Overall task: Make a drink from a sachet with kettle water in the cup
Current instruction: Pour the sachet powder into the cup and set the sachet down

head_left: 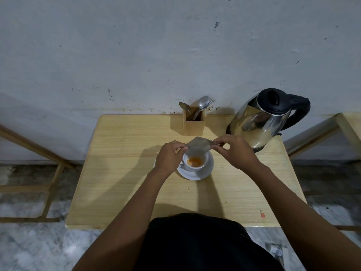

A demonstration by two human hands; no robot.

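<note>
A white cup (192,167) stands on a white saucer (207,171) in the middle of the wooden table (121,173). Orange powder (194,161) lies in the cup's bottom. Just above the cup's far rim I hold a grey sachet (198,146), tilted with its lower end over the cup. My left hand (169,156) pinches its left edge and my right hand (237,151) pinches its right edge. A steel kettle (259,122) with a black lid and handle stands at the back right, close to my right hand.
A wooden holder (193,124) with spoons and a fork stands at the table's back edge, just behind the sachet. The wall runs right behind the table. Wooden frames stand on the floor at the left (52,173) and right (332,130).
</note>
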